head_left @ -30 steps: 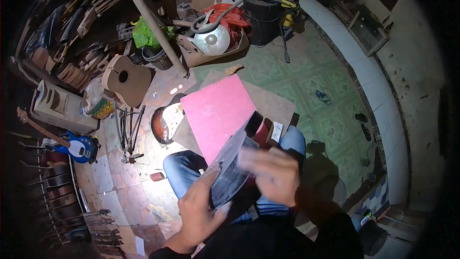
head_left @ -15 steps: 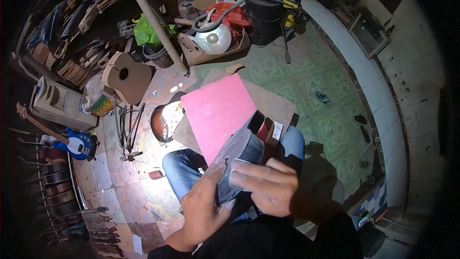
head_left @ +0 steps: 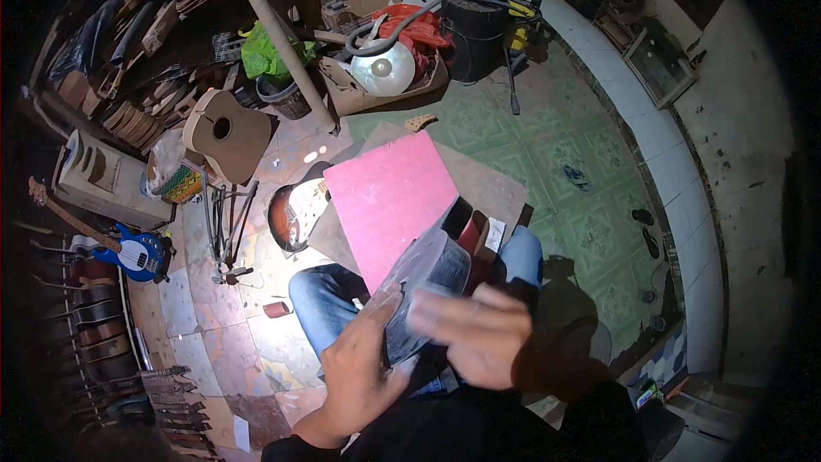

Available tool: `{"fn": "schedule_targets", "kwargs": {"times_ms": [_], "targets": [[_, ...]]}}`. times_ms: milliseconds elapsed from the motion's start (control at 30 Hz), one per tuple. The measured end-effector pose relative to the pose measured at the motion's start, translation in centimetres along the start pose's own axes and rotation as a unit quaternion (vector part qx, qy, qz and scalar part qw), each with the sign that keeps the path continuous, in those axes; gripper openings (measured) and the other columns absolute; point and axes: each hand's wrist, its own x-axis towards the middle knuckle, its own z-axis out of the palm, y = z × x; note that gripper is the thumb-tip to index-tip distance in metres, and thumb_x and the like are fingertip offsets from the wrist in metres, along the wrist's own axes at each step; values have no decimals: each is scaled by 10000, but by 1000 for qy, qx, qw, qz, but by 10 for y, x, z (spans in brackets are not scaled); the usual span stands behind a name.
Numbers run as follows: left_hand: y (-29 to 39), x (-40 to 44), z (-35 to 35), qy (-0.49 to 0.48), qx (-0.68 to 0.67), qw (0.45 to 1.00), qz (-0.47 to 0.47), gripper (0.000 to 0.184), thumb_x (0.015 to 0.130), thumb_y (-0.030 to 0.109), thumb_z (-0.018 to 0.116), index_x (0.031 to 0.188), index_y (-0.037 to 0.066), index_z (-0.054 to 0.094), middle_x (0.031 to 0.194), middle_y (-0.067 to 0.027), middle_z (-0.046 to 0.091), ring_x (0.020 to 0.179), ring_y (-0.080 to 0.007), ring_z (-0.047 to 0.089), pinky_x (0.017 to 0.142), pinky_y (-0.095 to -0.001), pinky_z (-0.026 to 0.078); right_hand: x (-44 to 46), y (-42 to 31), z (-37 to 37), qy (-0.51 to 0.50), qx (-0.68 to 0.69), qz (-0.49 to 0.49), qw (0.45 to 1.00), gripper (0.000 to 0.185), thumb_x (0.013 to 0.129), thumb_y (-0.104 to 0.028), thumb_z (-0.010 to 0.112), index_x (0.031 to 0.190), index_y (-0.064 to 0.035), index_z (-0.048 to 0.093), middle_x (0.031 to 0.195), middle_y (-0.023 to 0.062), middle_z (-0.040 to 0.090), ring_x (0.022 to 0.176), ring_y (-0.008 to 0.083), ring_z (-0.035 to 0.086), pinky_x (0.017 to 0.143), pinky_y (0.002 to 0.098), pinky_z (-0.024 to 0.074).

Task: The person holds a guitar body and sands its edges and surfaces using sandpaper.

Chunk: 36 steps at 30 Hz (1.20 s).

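A grey-and-black curved piece (head_left: pixel 428 269), which looks like a solid guitar body, is tilted up over my lap. My left hand (head_left: pixel 363 355) is closed on its near left edge. On the piece's dark side edge lies my right hand (head_left: pixel 479 329), its fingers pressed together and smeared by motion. A small pale sheet like folded sandpaper shows under those fingers in the earlier picture; now the blur hides it. Just beyond the piece lies a flat pink board (head_left: pixel 393 197), on top of a larger brownish board (head_left: pixel 487 184).
A sunburst guitar body (head_left: pixel 286 218) lies left of the boards, near a folded metal stand (head_left: pixel 227 231). A reddish roll (head_left: pixel 278 310) rests on the tiles. Farther off are an acoustic guitar body (head_left: pixel 224 133), a blue bass (head_left: pixel 141 254) and a black bucket (head_left: pixel 472 34).
My right hand's fingers have blurred and shifted slightly along the dark side edge. The left hand and the guitar body stay nearly in place.
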Motion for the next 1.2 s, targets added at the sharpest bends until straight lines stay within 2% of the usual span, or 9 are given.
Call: {"fn": "schedule_targets", "kwargs": {"times_ms": [167, 300, 467, 567, 733, 833, 967, 1133, 1200], "targets": [[-4, -3, 2, 12, 14, 1000, 7, 723, 681, 66, 783, 1370, 23, 570, 1354, -207, 646, 1218, -393, 644, 1017, -430, 529, 1, 38, 1, 55, 43, 127, 989, 520, 801, 35, 610, 1308, -38, 694, 1357, 172, 671, 1204, 255, 683, 903, 387, 532], [-5, -3, -1, 4, 7, 1000, 4, 721, 680, 65, 784, 1366, 19, 569, 1350, -210, 647, 1224, -395, 641, 1018, -431, 529, -10, -4, -2, -32, -33, -2, 999, 480, 778, 52, 620, 1222, -72, 752, 1384, 162, 648, 1195, 224, 679, 908, 335, 573], [-6, -4, 2, 23, -5, 1000, -2, 656, 702, 24, 748, 1327, -44, 564, 1325, -257, 659, 1240, -376, 658, 1054, -413, 506, -4, 25, 11, 95, 40, 100, 990, 543, 728, 130, 586, 1242, 7, 714, 1269, 200, 652, 1143, 337, 682, 971, 375, 564], [-10, -6, 2, 26, -7, 1000, -11, 680, 692, 59, 787, 1337, -1, 580, 1307, -225, 669, 1195, -397, 665, 1027, -425, 528, -6, -9, 1, 33, 39, -24, 998, 516, 731, 106, 667, 1229, -20, 725, 1240, 161, 659, 1147, 308, 685, 980, 389, 573], [-11, -8, 3, 40, -2, 999, -17, 674, 687, 54, 786, 1326, -9, 582, 1295, -235, 673, 1184, -397, 672, 1025, -423, 530, -4, 29, 13, 96, 66, 98, 988, 514, 751, 119, 644, 1242, -13, 720, 1261, 162, 672, 1141, 303, 690, 982, 385, 566], [-11, -7, 2, 36, -9, 999, -21, 669, 688, 55, 784, 1323, -11, 584, 1292, -238, 675, 1179, -396, 676, 1023, -423, 532, -7, -4, 12, 77, 82, -31, 993, 497, 723, 145, 546, 1177, 54, 727, 1202, 204, 691, 1119, 296, 702, 955, 336, 553], [-13, -9, 4, 50, -16, 998, -25, 659, 691, 67, 786, 1315, -16, 590, 1290, -237, 678, 1179, -396, 677, 1026, -422, 530, -1, 29, 13, 108, 85, 131, 982, 501, 699, 127, 590, 1164, 30, 750, 1228, 186, 700, 1111, 285, 714, 957, 344, 563], [-14, -12, 0, 34, -9, 999, -35, 655, 690, 80, 787, 1307, -23, 595, 1286, -243, 678, 1179, -400, 677, 1026, -425, 530, -10, 1, 17, 80, 97, -13, 992, 500, 737, 140, 536, 1206, 87, 702, 1244, 211, 693, 1120, 311, 710, 996, 346, 534], [-16, -14, 1, 42, -7, 999, -26, 654, 688, 83, 788, 1305, -23, 597, 1284, -246, 679, 1177, -399, 679, 1026, -425, 530, -6, 20, 21, 105, 129, 76, 983, 503, 719, 137, 555, 1189, 70, 720, 1245, 203, 696, 1128, 308, 709, 1000, 355, 539]]}}
